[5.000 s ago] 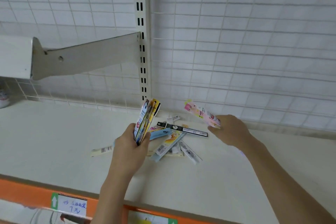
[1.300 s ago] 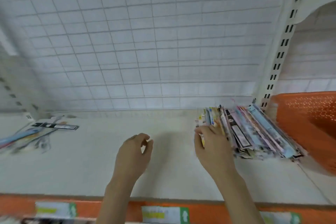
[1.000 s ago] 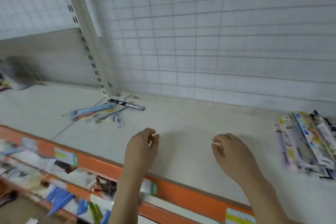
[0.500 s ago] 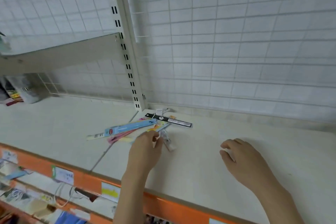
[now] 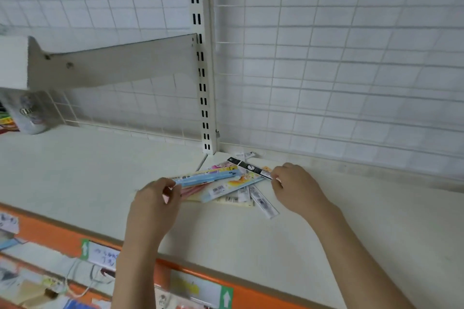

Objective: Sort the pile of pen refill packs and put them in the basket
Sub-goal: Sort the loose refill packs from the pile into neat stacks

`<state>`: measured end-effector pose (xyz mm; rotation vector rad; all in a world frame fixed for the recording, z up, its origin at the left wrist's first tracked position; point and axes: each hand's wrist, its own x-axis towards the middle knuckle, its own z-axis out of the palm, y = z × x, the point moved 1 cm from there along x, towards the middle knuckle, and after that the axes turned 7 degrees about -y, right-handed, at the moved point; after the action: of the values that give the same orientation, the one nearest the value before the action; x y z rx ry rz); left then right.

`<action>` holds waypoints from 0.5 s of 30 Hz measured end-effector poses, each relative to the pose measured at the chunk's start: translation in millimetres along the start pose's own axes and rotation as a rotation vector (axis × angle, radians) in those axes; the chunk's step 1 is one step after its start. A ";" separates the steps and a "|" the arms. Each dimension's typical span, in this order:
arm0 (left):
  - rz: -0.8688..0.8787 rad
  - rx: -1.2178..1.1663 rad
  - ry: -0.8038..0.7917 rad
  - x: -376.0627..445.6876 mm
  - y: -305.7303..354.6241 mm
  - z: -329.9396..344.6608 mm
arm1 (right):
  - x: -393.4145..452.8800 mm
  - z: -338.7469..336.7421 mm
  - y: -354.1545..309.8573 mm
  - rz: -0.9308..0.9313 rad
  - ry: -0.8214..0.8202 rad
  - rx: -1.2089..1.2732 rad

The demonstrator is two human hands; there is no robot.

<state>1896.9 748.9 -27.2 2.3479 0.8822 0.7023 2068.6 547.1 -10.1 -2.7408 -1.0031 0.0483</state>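
Note:
A small pile of pen refill packs (image 5: 226, 187) lies on the cream shelf (image 5: 75, 178) near the slotted upright. A light blue pack (image 5: 208, 178) lies across its top and a black pack (image 5: 248, 167) sits at the back. My left hand (image 5: 155, 204) pinches the left ends of the blue and pink packs. My right hand (image 5: 296, 189) touches the right end of the black pack with its fingertips. The basket is out of view.
A slotted white upright (image 5: 203, 78) and wire grid back wall (image 5: 339, 57) stand behind the pile. A shelf bracket (image 5: 113, 65) juts out at the left, with packaged goods (image 5: 27, 113) under it. An orange shelf edge with price tags (image 5: 100, 253) runs along the front.
The view swung from the sorted stack and orange basket back left to the pile. Both empty hands reached in and now grip packs at each end of it.

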 end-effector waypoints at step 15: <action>-0.003 -0.045 -0.083 7.3 3.9 14.7 | 7.4 12.2 10.9 0.147 0.009 -0.037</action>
<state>1912.5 747.3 -33.4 2.3175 0.8256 0.6130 2079.9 546.1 -24.0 -2.8414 -0.8065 0.0409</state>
